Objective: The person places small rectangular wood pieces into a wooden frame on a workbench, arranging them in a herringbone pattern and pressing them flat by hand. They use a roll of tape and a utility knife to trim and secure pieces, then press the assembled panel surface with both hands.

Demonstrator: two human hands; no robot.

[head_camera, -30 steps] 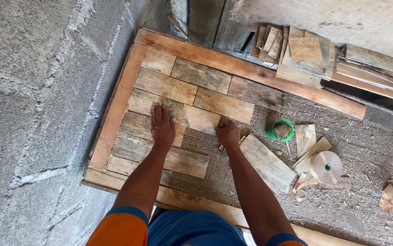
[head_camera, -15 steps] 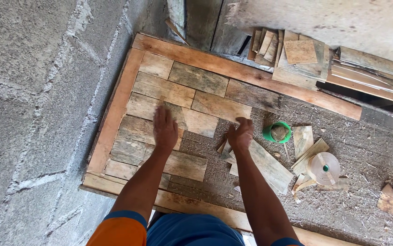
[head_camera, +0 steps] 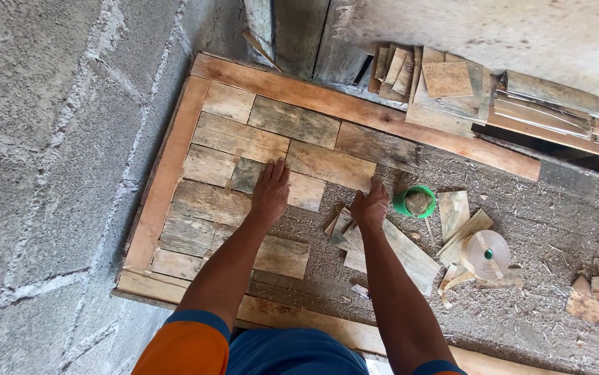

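Note:
My left hand [head_camera: 270, 191] lies flat, fingers apart, on a light wooden plank [head_camera: 327, 167] set among other planks inside a wooden frame [head_camera: 167, 167] on the floor. My right hand [head_camera: 370, 205] rests at that plank's right end, fingers bent downward, over several loose wood offcuts [head_camera: 345, 232]. What is under its fingers is hidden.
A green cup [head_camera: 415, 202] stands just right of my right hand. A roll of tape [head_camera: 486, 254] and wood scraps [head_camera: 456, 212] lie further right. Stacked boards [head_camera: 445, 80] sit at the back. A block wall [head_camera: 49, 139] runs along the left. Sawdust covers the bare floor [head_camera: 543, 229].
Both hands have moved a little farther from me over the planks. My right hand, splayed half a second ago, now has its fingers bent at the plank's end.

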